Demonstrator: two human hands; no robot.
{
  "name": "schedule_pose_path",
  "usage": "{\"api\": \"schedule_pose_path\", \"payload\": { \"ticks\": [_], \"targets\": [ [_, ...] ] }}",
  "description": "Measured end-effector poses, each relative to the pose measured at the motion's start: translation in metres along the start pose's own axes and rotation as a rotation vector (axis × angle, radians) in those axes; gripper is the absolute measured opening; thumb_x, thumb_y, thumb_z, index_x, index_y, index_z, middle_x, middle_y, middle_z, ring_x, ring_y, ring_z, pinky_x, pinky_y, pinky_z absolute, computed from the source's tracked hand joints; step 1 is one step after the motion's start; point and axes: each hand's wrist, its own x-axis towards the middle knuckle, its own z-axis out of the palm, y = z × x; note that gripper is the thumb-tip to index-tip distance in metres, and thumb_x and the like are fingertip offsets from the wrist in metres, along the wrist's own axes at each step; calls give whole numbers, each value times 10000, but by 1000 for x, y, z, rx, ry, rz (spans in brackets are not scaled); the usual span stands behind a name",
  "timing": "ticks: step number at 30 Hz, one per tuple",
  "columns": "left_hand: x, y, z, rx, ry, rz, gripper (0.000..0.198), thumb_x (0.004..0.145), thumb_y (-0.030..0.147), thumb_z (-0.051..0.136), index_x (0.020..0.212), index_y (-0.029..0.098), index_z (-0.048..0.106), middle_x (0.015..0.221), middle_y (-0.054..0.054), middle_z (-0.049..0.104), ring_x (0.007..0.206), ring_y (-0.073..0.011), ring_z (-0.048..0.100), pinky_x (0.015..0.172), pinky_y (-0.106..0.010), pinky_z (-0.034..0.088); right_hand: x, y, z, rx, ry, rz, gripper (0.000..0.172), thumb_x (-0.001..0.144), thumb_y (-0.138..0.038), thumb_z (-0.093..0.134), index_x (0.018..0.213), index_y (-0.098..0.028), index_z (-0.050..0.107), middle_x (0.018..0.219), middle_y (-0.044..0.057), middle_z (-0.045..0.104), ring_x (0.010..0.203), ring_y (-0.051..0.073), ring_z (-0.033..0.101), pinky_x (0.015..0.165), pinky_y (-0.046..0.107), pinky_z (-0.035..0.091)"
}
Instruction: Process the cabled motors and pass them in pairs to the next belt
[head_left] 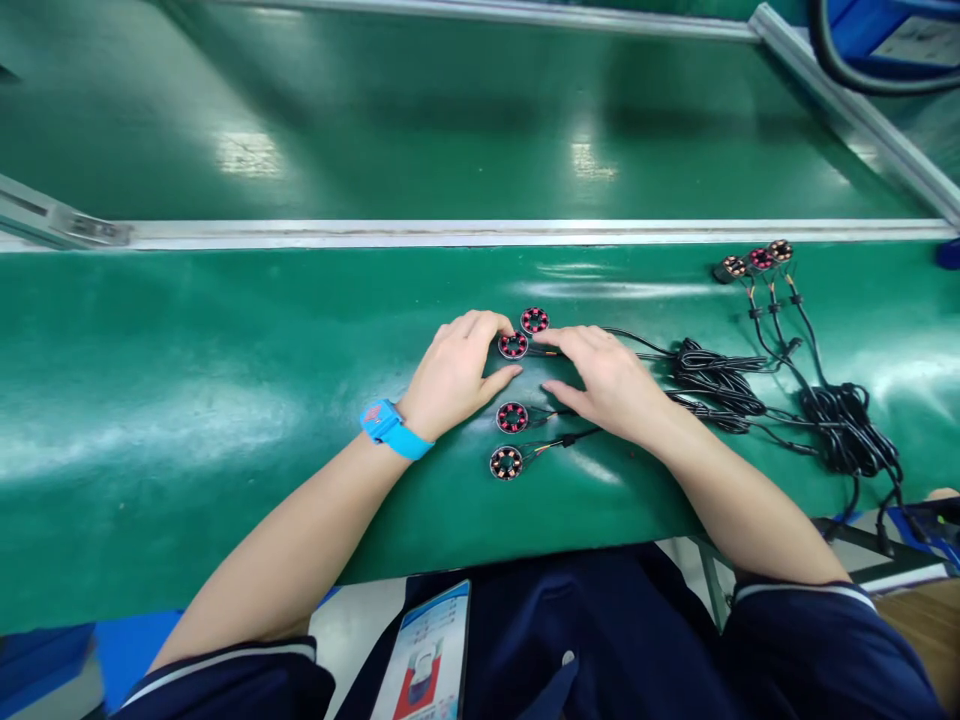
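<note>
My left hand (463, 365), wearing a blue wrist strap (395, 430), touches a ring-shaped motor stator (513, 346) with its index fingertip. Its thumb stands apart, lower down. My right hand (604, 375) has finger and thumb spread; the index fingertip is by the lower edge of another stator (535, 320), and I cannot tell whether it touches. Both rings have red windings. Nearer to me lie a third red-wound stator (512, 418) and one with paler, copper-coloured windings (506, 463). Thin wires run from them into black cables under and beside my right hand.
Coiled black cables (716, 380) lie right of my right hand. Farther right is a second cable bundle (847, 428), its leads running up to several stators (760, 259) at the back. A metal rail (480, 233) borders the green mat (225, 330). Some cable ends hang over the front edge.
</note>
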Motion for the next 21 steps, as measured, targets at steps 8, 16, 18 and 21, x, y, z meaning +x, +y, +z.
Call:
{"api": "schedule_pose_path", "payload": {
  "ticks": [8, 16, 18, 21],
  "targets": [
    [-9, -2, 6, -46, 107, 47, 302, 854, 223, 658, 1112, 206, 501, 1055, -38, 645, 968, -206, 630, 864, -342, 499, 8, 6, 14, 299, -9, 154, 334, 836, -212, 693, 1165, -180, 647, 1061, 49, 681, 702, 114, 593, 731, 281, 513],
    [-9, 9, 1, -6, 73, 161, 195, 908, 238, 603, 1100, 224, 574, 1023, -41, 642, 959, -212, 608, 838, -355, 478, 10, 11, 7, 828, -57, 401, 235, 919, -361, 545, 961, -158, 654, 916, 36, 716, 756, 122, 642, 661, 242, 456],
    [-7, 10, 0, 6, 26, 173, 94, 919, 241, 595, 1009, 220, 615, 1002, -40, 632, 944, -207, 603, 824, -350, 472, 9, 12, 9, 847, -41, 410, 227, 908, -317, 558, 1043, -155, 641, 867, 27, 710, 792, 133, 674, 726, 254, 486],
    [-7, 7, -4, -18, -83, 166, 92, 933, 288, 608, 930, 199, 631, 979, -43, 615, 913, -199, 601, 813, -346, 474, 7, 9, 11, 708, -49, 361, 344, 908, -229, 540, 1243, -164, 588, 828, 3, 716, 817, 140, 694, 844, 293, 497]
  ]
}}
